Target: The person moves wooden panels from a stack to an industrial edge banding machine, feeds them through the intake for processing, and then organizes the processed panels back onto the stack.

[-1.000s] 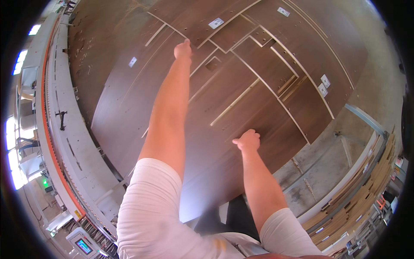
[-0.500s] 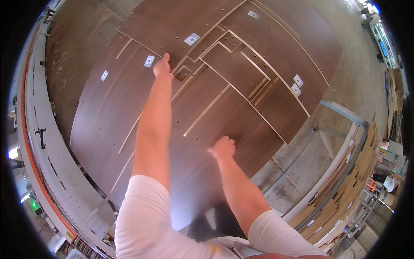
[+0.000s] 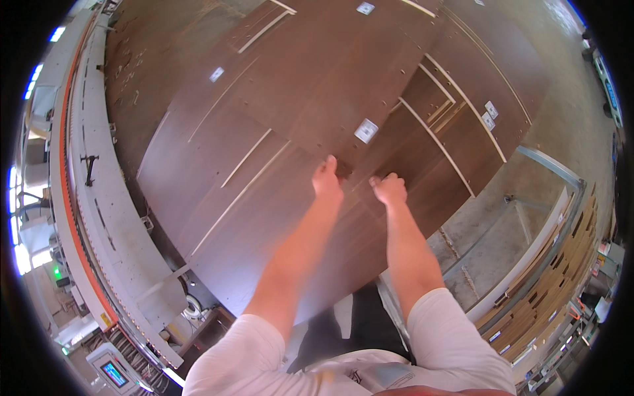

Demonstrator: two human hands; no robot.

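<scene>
Flat dark brown wood panels of several sizes lie in overlapping layers before me. One large panel (image 3: 310,86) carries a white label (image 3: 365,131) near its near corner. At that corner is my left hand (image 3: 327,179), thumb raised on top and fingers closed at the panel's edge. Just to the right, my right hand (image 3: 389,189) hovers over or touches the brown surface with curled fingers. Whatever may be inside that hand is hidden. Pale panel edges and small drilled holes show around both hands.
Along the left runs a long grey machine bed (image 3: 125,231) with an orange strip. A control box (image 3: 115,371) with a lit screen stands at the lower left. To the right are a metal frame (image 3: 551,165) and stacked brown strips (image 3: 548,290).
The large labelled panel has slid toward me and to the right with my left hand at its edge. My right hand has moved up and right, nearer the left. The view has shifted.
</scene>
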